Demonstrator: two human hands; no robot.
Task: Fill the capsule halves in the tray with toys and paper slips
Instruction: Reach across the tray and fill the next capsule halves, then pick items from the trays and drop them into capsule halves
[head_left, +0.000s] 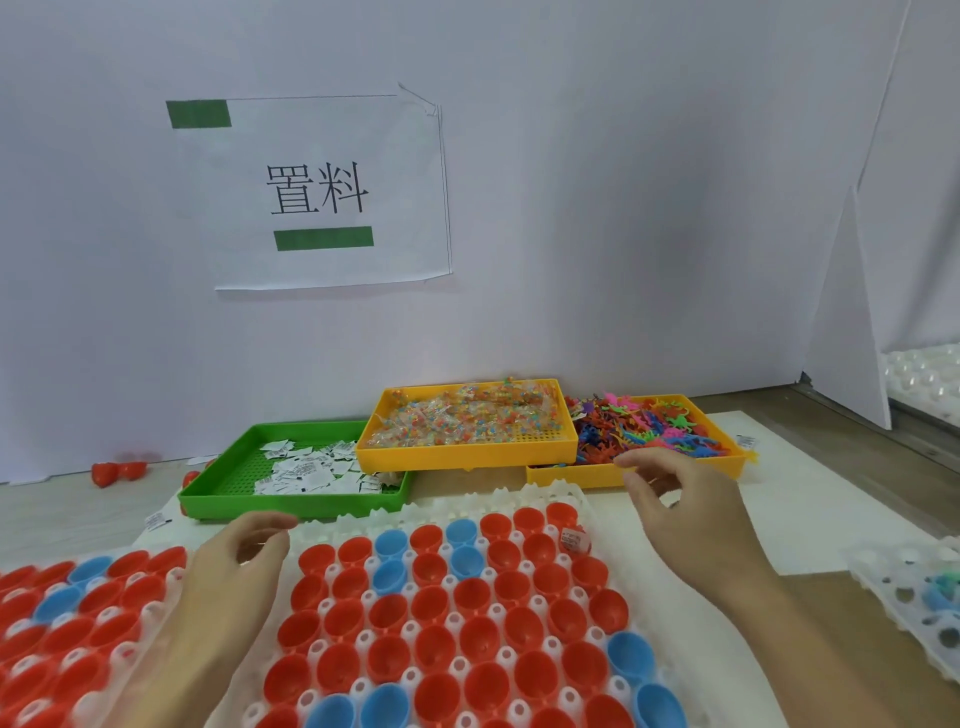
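Bench, wood-toned, with a white sheet under the work area. Near centre: white capsule tray holding rows of open capsule halves, mostly red, several blue; one half at the far right of the tray holds a small wrapped item. A second filled tray lies to the near left. Far side, left to right: green bin with paper slips; yellow bin of clear-wrapped beads, resting partly on the green bin; second yellow bin of small coloured toy figures. Left hand hovers over the gap between trays, fingers loosely curled, holding nothing visible. Right hand is raised near the toy bin, fingers spread and relaxed, empty. Loose red halves lie far left by the wall.
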